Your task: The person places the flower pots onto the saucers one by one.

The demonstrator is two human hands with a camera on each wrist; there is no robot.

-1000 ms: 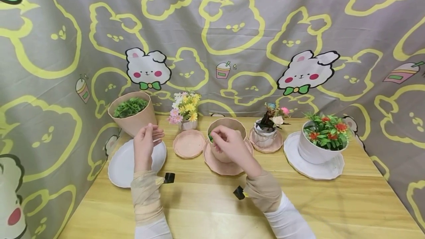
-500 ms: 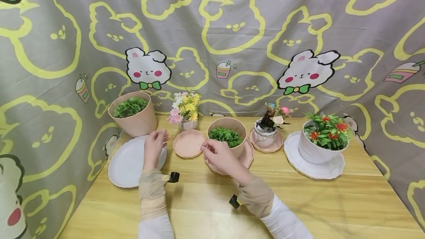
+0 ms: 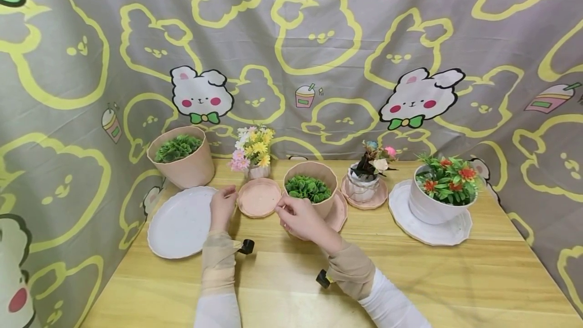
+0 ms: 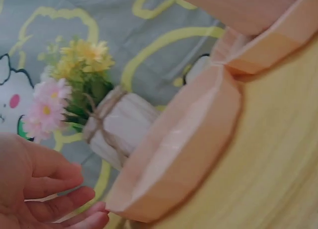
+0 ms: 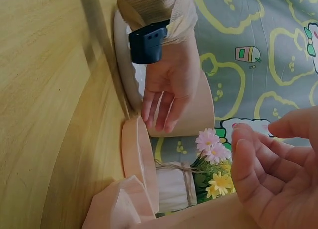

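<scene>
A small round pink saucer (image 3: 259, 197) lies on the table between my two hands. At its left edge is my left hand (image 3: 223, 210), fingers extended and holding nothing; in the left wrist view a fingertip is at the saucer's rim, and I cannot tell whether it touches. My right hand (image 3: 302, 216) hovers by the saucer's right edge, fingers loosely bent with nothing in them. Behind the right hand stands a beige pot (image 3: 325, 210) with green leaves, on a larger pink saucer (image 3: 339, 212). A small white vase (image 4: 124, 124) of yellow and pink flowers stands behind the small saucer.
A white plate (image 3: 175, 227) lies at left, with a beige leafy pot (image 3: 193, 166) behind it. Rightward stand a white pot (image 3: 362, 188) of roses on a pink saucer and a white pot (image 3: 434, 210) of red flowers on a white plate (image 3: 451, 234). A patterned curtain (image 3: 255, 39) hangs behind.
My left hand has moved right and down, from over the white plate to the small saucer's edge. My right hand has come down and left from the middle pot, uncovering its leaves.
</scene>
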